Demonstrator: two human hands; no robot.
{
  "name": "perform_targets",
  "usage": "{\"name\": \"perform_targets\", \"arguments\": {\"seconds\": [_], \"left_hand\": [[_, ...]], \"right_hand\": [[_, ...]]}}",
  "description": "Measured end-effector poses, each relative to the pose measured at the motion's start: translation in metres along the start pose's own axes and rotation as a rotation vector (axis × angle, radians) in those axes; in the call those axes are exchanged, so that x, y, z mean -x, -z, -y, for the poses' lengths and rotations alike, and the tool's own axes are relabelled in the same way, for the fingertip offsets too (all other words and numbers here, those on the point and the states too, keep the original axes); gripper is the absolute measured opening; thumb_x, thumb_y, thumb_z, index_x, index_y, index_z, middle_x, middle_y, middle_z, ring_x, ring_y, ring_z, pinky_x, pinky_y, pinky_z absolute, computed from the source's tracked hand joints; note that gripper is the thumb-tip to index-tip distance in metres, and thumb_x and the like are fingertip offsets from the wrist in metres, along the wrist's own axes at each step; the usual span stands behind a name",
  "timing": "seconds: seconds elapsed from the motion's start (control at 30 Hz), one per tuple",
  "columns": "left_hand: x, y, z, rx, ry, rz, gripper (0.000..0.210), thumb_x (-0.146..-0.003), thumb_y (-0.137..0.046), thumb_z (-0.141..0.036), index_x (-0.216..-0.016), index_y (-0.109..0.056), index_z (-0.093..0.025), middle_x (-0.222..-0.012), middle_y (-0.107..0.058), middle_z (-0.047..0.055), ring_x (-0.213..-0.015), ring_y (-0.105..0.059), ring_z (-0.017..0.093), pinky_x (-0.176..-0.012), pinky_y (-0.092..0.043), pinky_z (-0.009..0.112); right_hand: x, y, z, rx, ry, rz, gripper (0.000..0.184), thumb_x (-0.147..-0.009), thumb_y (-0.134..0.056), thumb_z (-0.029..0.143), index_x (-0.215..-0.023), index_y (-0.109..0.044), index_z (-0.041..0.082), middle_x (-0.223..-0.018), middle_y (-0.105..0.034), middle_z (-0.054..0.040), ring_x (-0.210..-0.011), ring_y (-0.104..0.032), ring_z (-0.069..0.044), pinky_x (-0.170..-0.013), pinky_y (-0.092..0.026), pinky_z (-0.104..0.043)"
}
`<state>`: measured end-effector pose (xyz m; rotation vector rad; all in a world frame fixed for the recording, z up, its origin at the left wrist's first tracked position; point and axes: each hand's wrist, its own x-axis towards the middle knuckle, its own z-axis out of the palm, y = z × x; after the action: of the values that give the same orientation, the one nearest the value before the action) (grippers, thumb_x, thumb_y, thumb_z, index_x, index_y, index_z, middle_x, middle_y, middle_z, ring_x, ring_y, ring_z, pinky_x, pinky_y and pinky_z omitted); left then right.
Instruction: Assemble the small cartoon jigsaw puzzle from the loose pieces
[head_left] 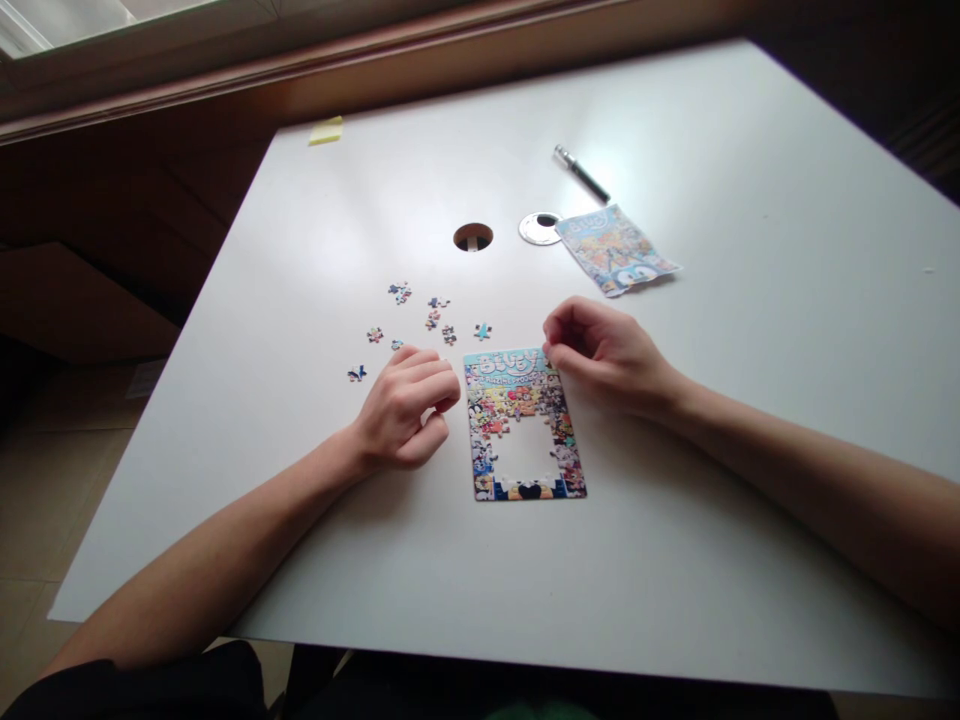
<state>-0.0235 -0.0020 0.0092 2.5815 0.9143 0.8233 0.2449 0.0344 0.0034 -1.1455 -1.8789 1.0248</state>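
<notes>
A partly assembled jigsaw puzzle (567, 455) lies on the white table, with a light gap in its lower middle and a blue title strip along the top. To its left is my left hand (412, 408), its fingers curled in and their tips turned out of sight; whether anything is in them is hidden. My right hand (609, 352) is closed at the puzzle's top right corner, thumb and forefinger pinched together against it. Loose puzzle pieces lie beyond my left hand, among them a blue piece (483, 331) and a dark one (356, 373).
Behind my right hand lies a printed picture sheet (615, 250), partly over a round metal cover (537, 229). A dark marker (582, 174) is farther back. The table (675, 580) has a round hole (473, 238), and a yellow sticky note (325, 131) is on its far edge.
</notes>
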Motion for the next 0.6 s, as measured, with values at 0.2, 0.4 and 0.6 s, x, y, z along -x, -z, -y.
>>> {"name": "perform_targets", "arguments": {"seconds": [0.2, 0.4, 0.6], "left_hand": [[0.001, 0.0, 0.0029, 0.01, -0.012, 0.01, 0.012, -0.065, -0.04, -0.019, -0.068, -0.028, -0.02, -0.061, -0.041, 0.002, -0.064, -0.034, 0.018, -0.068, -0.031, 0.039], [0.0007, 0.0001, 0.0024, 0.01, -0.006, 0.022, 0.013, -0.065, -0.039, -0.019, -0.067, -0.026, -0.02, -0.06, -0.04, 0.002, -0.063, -0.033, 0.018, -0.068, -0.031, 0.04], [0.001, 0.0, 0.0019, 0.016, -0.01, 0.016, 0.013, -0.065, -0.039, -0.018, -0.07, -0.027, -0.02, -0.062, -0.039, 0.002, -0.064, -0.033, 0.018, -0.069, -0.031, 0.039]], "right_hand": [[0.0001, 0.0002, 0.0008, -0.005, 0.002, 0.0, 0.014, -0.079, -0.06, 0.01, -0.084, -0.055, 0.023, -0.077, -0.057, -0.0009, -0.067, -0.051, -0.015, -0.06, -0.043, -0.032], [0.0001, 0.0, 0.0002, -0.003, 0.002, 0.0, 0.013, -0.079, -0.061, 0.011, -0.084, -0.055, 0.023, -0.077, -0.057, -0.0011, -0.067, -0.053, -0.015, -0.06, -0.044, -0.032], [0.0001, 0.0001, -0.0002, -0.009, 0.0, -0.001, 0.014, -0.08, -0.061, 0.011, -0.084, -0.055, 0.023, -0.077, -0.057, -0.0015, -0.067, -0.053, -0.015, -0.06, -0.044, -0.033]]}}
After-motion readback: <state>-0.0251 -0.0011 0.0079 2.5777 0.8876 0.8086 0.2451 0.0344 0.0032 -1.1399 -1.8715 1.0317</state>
